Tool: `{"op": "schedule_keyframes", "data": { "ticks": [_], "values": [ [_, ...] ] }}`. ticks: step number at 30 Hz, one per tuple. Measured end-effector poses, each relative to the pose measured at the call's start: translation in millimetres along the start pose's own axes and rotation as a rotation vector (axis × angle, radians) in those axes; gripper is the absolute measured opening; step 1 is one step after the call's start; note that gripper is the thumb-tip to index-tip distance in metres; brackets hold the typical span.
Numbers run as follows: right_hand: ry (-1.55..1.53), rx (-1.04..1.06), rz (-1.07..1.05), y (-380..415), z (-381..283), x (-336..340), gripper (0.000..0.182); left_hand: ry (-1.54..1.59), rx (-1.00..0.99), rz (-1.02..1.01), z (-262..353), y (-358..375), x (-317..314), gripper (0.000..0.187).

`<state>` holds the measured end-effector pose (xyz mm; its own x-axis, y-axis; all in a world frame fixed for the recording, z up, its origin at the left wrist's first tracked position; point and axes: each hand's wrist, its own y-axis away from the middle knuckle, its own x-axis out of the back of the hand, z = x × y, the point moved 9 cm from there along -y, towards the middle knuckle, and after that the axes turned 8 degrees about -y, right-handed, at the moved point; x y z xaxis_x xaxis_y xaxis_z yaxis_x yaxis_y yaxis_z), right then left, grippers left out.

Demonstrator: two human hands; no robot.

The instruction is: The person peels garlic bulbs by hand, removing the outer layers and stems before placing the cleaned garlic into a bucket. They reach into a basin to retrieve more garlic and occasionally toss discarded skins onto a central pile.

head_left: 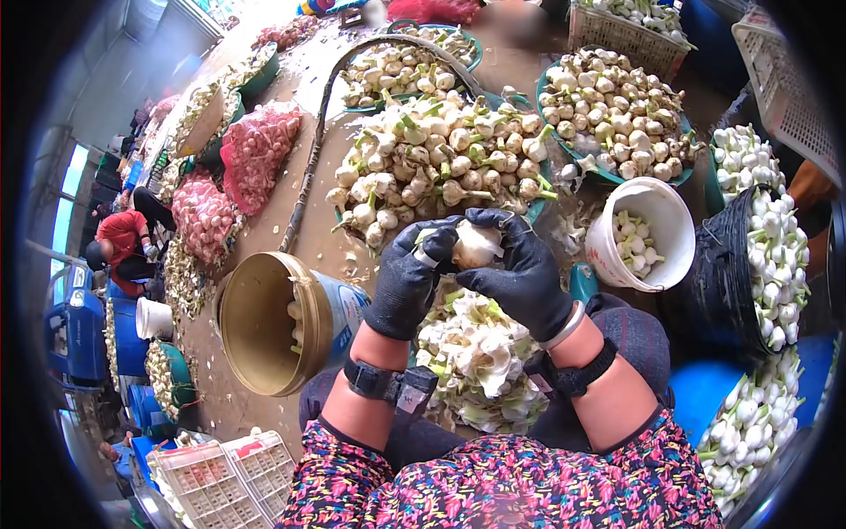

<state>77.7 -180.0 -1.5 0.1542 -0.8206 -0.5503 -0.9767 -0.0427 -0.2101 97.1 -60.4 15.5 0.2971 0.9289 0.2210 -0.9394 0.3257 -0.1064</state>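
Garlic bulb, round, creamy white with brownish staining; both gloved hands grip it.

Gloved hands — garlic bulb between them, peelings below

Floor: garlic pile ahead; bucket on left; peelings heap before person, between buckets; pail on right, garlic inside; mesh sacks far left.

single head-worn view – looking forward and down, wearer's forearms close below, wide room curving beyond
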Motion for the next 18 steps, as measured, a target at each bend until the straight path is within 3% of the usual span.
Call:
{"op": "schedule_keyframes", "data": {
  "ticks": [1,2,3,5,7,9,13,14,16,17,18],
  "values": [
    [0.145,0.103,0.0,2.8,-6.0,-0.7,0.061,-0.026,-0.035,0.055,-0.7,2.8,2.7,0.032],
    [-0.066,-0.002,0.052,6.8,4.4,3.5,0.059,0.008,0.003,0.07,-10.5,5.2,3.5,0.03],
    [-0.064,0.0,0.053,8.5,3.8,4.4,0.059,0.009,0.002,0.068,-9.9,7.3,3.3,0.03],
    [-0.181,-0.121,0.116,12.8,14.5,12.7,0.056,0.374,0.273,0.044,-31.5,13.5,-3.8,0.027],
    [-0.296,-0.233,0.212,14.0,18.4,22.7,0.05,0.264,0.163,0.022,-15.3,14.7,-5.6,0.024],
    [-0.201,-0.195,0.176,16.2,15.8,20.6,0.052,0.506,0.29,0.025,-28.2,19.5,-7.0,0.022],
    [-0.184,-0.151,0.181,17.0,12.7,19.7,0.053,0.268,0.168,-0.053,-10.0,18.2,-1.5,0.027],
    [-0.108,-0.052,0.145,16.0,8.4,18.4,0.054,0.268,0.169,-0.054,-8.1,18.3,-3.5,0.027],
    [0.153,0.138,0.115,16.7,-4.4,14.3,0.054,0.651,0.283,-0.06,-12.5,19.9,-14.4,0.029],
    [0.153,0.137,0.115,16.9,-5.8,16.0,0.054,0.652,0.283,-0.06,-15.1,19.2,-14.4,0.029],
    [0.395,0.277,0.047,17.4,-24.6,5.0,0.054,0.625,0.292,-0.098,-20.1,18.3,-17.4,0.029]
  ]
}}
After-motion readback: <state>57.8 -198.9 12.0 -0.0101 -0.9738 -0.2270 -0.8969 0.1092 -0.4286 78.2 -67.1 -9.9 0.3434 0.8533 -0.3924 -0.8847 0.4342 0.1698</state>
